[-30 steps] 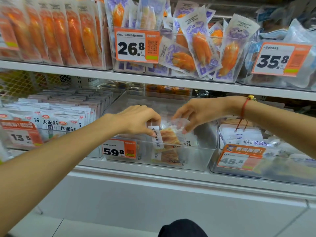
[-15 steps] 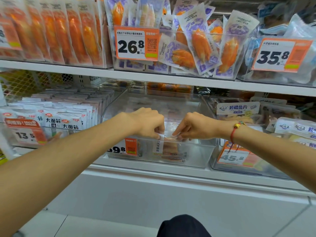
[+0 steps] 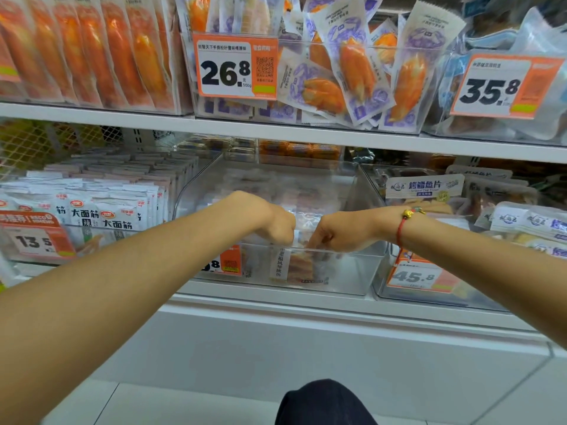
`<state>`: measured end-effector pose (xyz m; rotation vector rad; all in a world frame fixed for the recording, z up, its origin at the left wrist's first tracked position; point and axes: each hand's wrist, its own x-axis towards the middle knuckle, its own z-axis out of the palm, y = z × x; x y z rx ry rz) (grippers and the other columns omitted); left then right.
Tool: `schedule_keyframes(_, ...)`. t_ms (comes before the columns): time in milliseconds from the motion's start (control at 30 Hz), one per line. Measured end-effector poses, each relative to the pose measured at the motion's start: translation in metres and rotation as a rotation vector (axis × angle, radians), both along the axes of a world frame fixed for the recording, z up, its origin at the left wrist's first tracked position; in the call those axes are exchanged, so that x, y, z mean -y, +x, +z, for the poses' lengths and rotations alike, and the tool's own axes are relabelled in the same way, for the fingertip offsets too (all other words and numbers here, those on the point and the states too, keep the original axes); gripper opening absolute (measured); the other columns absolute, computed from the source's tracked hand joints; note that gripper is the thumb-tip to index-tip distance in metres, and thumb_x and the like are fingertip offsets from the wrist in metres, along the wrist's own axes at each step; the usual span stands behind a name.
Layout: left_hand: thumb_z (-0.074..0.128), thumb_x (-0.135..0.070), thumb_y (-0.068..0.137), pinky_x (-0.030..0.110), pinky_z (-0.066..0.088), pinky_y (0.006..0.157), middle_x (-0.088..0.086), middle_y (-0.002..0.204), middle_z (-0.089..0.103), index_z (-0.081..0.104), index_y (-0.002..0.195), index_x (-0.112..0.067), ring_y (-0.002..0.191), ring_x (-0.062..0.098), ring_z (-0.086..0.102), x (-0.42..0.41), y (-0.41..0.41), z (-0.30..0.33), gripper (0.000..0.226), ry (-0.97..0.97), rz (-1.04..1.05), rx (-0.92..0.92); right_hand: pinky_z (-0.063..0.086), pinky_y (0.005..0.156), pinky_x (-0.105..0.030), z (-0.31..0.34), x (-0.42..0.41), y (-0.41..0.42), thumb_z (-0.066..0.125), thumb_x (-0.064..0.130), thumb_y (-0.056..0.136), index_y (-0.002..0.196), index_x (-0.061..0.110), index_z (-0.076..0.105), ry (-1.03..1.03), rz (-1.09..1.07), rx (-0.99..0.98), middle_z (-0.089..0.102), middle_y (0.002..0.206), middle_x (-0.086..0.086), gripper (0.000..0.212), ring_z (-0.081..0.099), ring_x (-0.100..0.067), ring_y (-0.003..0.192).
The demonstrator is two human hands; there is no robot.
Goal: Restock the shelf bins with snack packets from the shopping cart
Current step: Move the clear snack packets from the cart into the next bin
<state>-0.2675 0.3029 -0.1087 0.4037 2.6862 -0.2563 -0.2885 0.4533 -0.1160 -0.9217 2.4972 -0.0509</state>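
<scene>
Directly beneath both hands (image 3: 310,233): packet (image 3: 302,266) in bin (image 3: 352,274).

Both hands (image 3: 277,223) (image 3: 334,233) forward, fingers (image 3: 316,240) curled

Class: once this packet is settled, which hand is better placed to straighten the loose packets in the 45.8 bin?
Right hand: it is nearest the clear plastic 45.8 bin; left hand would cross over.

Bright, even light; soft blur
</scene>
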Motion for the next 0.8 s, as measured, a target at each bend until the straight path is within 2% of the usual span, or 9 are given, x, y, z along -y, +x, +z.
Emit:
schedule_keyframes(67, 0.038, -0.017, 0.097, 0.031, 0.039, 0.084, 0.000, 0.118, 0.055, 0.059, 0.115, -0.022, 0.103, 0.022, 0.051, 0.002, 0.006, 0.003, 0.029, 0.043, -0.020, -0.040, 0.052, 0.091, -0.027, 0.004, -0.006, 0.005, 0.051, 0.008, 0.094, 0.123, 0.019, 0.065, -0.036, 0.023, -0.123, 0.069, 0.114, 0.003, 0.034, 0.065, -0.011, 0.096)
schedule_keyframes(167, 0.055, -0.029, 0.093, 0.028, 0.044, 0.079, -0.009, 0.117, 0.066, 0.067, 0.115, -0.028, 0.107, 0.016, 0.061, 0.020, 0.020, 0.007, 0.026, 0.178, -0.077, -0.280, 0.054, 0.084, -0.027, 0.010, -0.025, 0.013, 0.066, 0.017, 0.086, 0.109, 0.024, 0.073, -0.168, 0.031, -0.455, 0.073, 0.102, 0.006, 0.024, 0.067, -0.005, 0.084)
schedule_keyframes(300, 0.064, -0.036, 0.088, 0.027, 0.045, 0.071, -0.012, 0.101, 0.072, 0.074, 0.099, -0.030, 0.095, 0.011, 0.064, 0.032, 0.029, -0.007, 0.016, 0.279, -0.041, -0.426, 0.055, 0.082, -0.030, -0.007, -0.033, 0.028, 0.067, 0.017, 0.088, 0.102, 0.022, 0.075, -0.301, -0.028, -0.566, 0.075, 0.096, 0.003, 0.018, 0.069, -0.011, 0.083)
schedule_keyframes(400, 0.061, -0.033, 0.090, 0.031, 0.050, 0.081, -0.012, 0.106, 0.071, 0.073, 0.102, -0.030, 0.098, 0.011, 0.063, 0.030, 0.030, -0.012, 0.017, 0.295, -0.019, -0.383, 0.054, 0.087, -0.035, -0.014, -0.029, 0.031, 0.059, 0.009, 0.090, 0.106, 0.021, 0.074, -0.236, -0.038, -0.559, 0.073, 0.106, 0.000, 0.025, 0.068, -0.018, 0.094)
schedule_keyframes(467, 0.058, -0.028, 0.092, 0.029, 0.048, 0.080, -0.013, 0.109, 0.070, 0.072, 0.106, -0.031, 0.102, 0.011, 0.062, 0.032, 0.029, -0.006, 0.021, 0.301, -0.015, -0.376, 0.052, 0.090, -0.035, -0.006, -0.026, 0.029, 0.051, -0.002, 0.087, 0.105, 0.022, 0.074, -0.250, -0.085, -0.515, 0.072, 0.110, -0.001, 0.038, 0.066, -0.021, 0.101)
schedule_keyframes(600, 0.046, -0.018, 0.093, 0.027, 0.040, 0.074, -0.013, 0.114, 0.067, 0.068, 0.112, -0.036, 0.105, 0.015, 0.061, 0.044, 0.021, 0.003, 0.034, 0.481, 0.144, -0.594, 0.049, 0.088, -0.024, 0.007, -0.021, 0.013, 0.035, -0.010, 0.084, 0.114, 0.018, 0.069, -0.670, -0.372, -0.386, 0.066, 0.122, -0.003, 0.053, 0.062, -0.021, 0.110)
schedule_keyframes(700, 0.039, -0.015, 0.096, 0.036, 0.042, 0.090, -0.001, 0.137, 0.053, 0.052, 0.132, -0.026, 0.124, 0.024, 0.048, 0.064, 0.000, -0.008, 0.040, 0.445, 0.253, -0.617, 0.042, 0.092, -0.032, -0.012, -0.008, -0.019, 0.039, 0.002, 0.091, 0.142, 0.014, 0.041, -0.662, -0.577, -0.173, 0.049, 0.138, -0.011, 0.052, 0.050, -0.024, 0.116)
schedule_keyframes(767, 0.030, -0.025, 0.102, 0.038, 0.034, 0.105, 0.007, 0.152, 0.032, 0.035, 0.145, -0.017, 0.137, 0.026, 0.033, 0.079, -0.020, -0.019, 0.044, 0.294, 0.256, -0.521, 0.037, 0.094, -0.032, -0.025, 0.002, -0.039, 0.046, 0.020, 0.094, 0.147, 0.007, 0.027, -0.662, -0.760, -0.096, 0.043, 0.134, -0.015, 0.058, 0.044, -0.024, 0.114)
schedule_keyframes(800, 0.024, -0.031, 0.103, 0.038, 0.027, 0.112, 0.006, 0.158, 0.019, 0.024, 0.149, -0.017, 0.143, 0.025, 0.023, 0.085, -0.029, -0.024, 0.048, 0.248, 0.264, -0.472, 0.037, 0.099, -0.034, -0.027, 0.006, -0.047, 0.047, 0.026, 0.095, 0.146, 0.002, 0.028, -0.696, -0.848, -0.065, 0.042, 0.137, -0.018, 0.059, 0.043, -0.027, 0.118)
